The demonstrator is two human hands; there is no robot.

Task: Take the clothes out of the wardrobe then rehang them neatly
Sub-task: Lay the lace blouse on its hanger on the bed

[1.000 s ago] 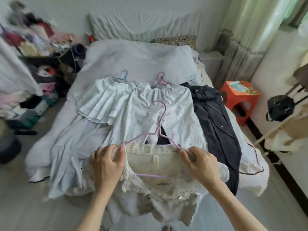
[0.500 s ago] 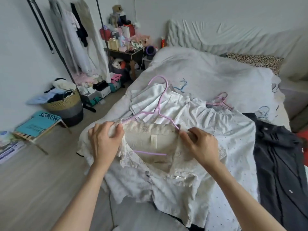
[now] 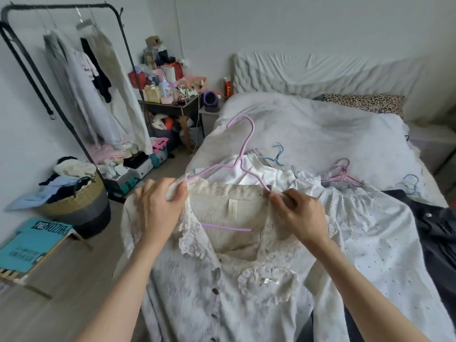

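A cream lace-collared blouse [image 3: 222, 287] hangs on a lilac hanger [image 3: 243, 144], lifted above the bed's near corner. My left hand [image 3: 158, 208] grips its left shoulder over the hanger's end. My right hand [image 3: 299, 213] pinches its right shoulder at the other end. On the bed [image 3: 308, 124] behind lie a white dotted garment [image 3: 375, 230], a white pleated garment [image 3: 249, 169] and a dark garment [image 3: 439, 233], with pink hangers [image 3: 343, 172] and blue hangers [image 3: 277, 154]. A black clothes rack [image 3: 61, 6] stands at the left with several pale garments [image 3: 98, 95] hanging.
A woven laundry basket [image 3: 81, 203] full of clothes sits on the floor at the left, beside a low stand with a teal book [image 3: 32, 240]. A cluttered side table [image 3: 172, 104] stands between rack and bed. Boxes and clothes lie under the rack.
The view has swung left, bringing the rack and basket into sight. Both hands have lifted the blouse on its hanger off the bed and carried it leftward, keeping the same hold.
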